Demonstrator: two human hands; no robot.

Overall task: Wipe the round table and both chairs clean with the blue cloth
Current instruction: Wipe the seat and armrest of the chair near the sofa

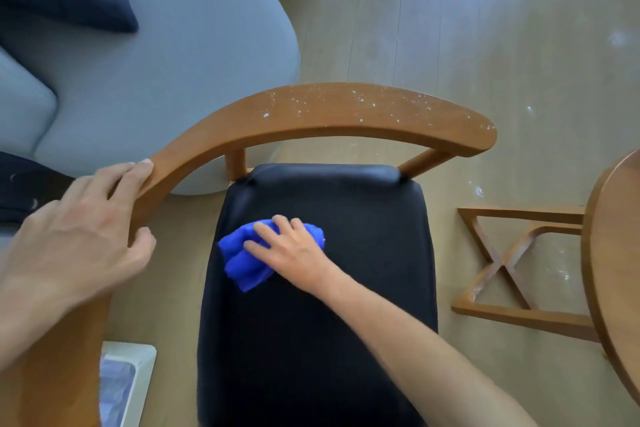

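Your right hand presses the bunched blue cloth flat-fingered onto the chair's black seat, left of centre. Your left hand grasps the curved wooden backrest at its left end. White specks dot the rail's top. Round table edge at right; grey sofa beyond.

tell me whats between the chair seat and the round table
In the head view, bare wooden floor with a few white specks separates the black seat from the round table; the table's wooden base stands there.
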